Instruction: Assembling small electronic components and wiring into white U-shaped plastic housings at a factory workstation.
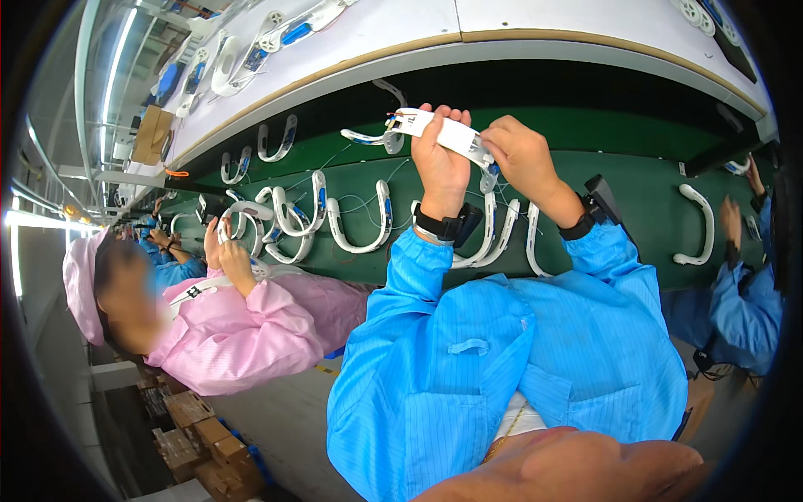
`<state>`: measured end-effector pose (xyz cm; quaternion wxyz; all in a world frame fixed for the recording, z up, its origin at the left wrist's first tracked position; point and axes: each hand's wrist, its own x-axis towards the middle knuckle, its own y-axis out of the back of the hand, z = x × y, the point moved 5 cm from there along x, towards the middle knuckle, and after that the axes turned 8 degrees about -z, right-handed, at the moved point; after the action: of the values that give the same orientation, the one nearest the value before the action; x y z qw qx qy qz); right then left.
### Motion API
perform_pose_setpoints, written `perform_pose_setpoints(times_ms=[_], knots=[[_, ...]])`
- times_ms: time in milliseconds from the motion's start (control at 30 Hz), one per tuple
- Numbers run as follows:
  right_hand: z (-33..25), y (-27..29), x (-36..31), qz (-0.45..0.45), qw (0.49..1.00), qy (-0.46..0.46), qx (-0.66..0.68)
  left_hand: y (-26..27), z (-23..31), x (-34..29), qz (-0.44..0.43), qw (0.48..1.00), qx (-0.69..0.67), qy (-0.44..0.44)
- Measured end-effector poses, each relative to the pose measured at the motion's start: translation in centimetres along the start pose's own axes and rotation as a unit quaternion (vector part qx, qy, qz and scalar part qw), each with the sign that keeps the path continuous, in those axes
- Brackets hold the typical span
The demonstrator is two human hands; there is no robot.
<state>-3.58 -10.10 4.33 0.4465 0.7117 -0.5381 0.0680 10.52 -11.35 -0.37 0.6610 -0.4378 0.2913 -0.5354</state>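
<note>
Up near the edge of the upper shelf, my left hand (441, 161) is wrapped round a white curved plastic housing (456, 136), thumb across it. Its left end shows bare wires and small inner parts. My right hand (522, 157) is closed, thumb and fingertips pinching the housing's right end, where blue and metallic parts show. Whether those fingertips also hold something small is hidden. Just below my hands, several similar U-shaped white housings (383, 219) lie on the green work surface (585, 171). Another white piece (368, 136) is left of the held one.
A white shelf (376, 42) with a wooden edge runs above the green surface, bearing open housings with blue parts. At the left a person in pink (251, 326) handles a white housing; a person in blue (744, 309) works at the right. Cardboard boxes (217, 443) stand on the floor.
</note>
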Motion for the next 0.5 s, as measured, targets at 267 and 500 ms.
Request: perform_pose_setpoints(times_ms=[267,500], knots=[[2.1,1.3,1.7,-0.033,0.969,-0.144,0.200,0.4,-2.8,-1.7,-0.073,0.987,0.133,0.061],[5.3,-1.7,5.9,-0.300,0.935,-0.175,0.066,-1.2,-7.0,-4.3,-0.130,0.970,0.159,0.128]])
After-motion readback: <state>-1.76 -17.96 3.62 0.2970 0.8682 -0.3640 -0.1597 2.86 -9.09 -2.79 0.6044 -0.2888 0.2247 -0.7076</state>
